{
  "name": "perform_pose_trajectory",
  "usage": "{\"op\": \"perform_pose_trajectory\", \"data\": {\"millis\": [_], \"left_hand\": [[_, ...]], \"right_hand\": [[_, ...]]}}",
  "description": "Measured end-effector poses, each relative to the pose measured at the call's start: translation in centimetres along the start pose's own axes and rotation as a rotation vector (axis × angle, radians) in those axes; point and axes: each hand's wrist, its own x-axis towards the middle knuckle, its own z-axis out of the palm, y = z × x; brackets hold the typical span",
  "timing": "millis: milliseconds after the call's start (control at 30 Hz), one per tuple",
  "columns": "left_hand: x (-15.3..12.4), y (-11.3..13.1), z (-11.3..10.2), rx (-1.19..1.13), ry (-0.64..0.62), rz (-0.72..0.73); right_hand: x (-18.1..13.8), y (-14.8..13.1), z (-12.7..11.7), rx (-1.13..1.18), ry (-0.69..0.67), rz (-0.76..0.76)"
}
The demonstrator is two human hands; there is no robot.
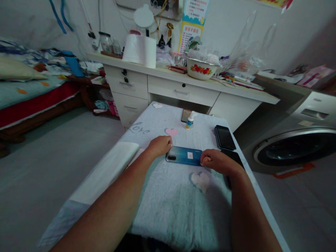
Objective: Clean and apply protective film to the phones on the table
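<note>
A blue smartphone (181,154) lies back side up on the cloth-covered table, its camera block at the left end and a small white sticker near its middle. My left hand (161,145) is closed at the phone's upper left corner. At the opposite end, my right hand (214,160) has its fingers curled over the phone's edge. The fingertips of both hands are partly hidden. Beyond the phone stands a small white bottle (190,120) with a blue and yellow label, beside another phone (186,115) lying flat.
A black phone (225,137) lies at the table's right side, with another dark flat object (233,156) partly under my right forearm. White folded material (112,168) covers the left edge. A white desk (162,72) stands ahead; a washing machine (301,122) is at right.
</note>
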Motion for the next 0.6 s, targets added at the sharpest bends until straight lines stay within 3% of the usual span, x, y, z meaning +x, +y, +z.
{"op": "perform_pose_trajectory", "data": {"millis": [200,600], "left_hand": [[0.0,-0.1,0.1,0.014,0.013,0.024],[0.0,-0.2,0.2,0.027,0.004,0.029]], "right_hand": [[0.2,0.2,0.1,0.009,0.012,0.034],[2.6,0.0,1.8,-0.263,0.395,0.123]]}}
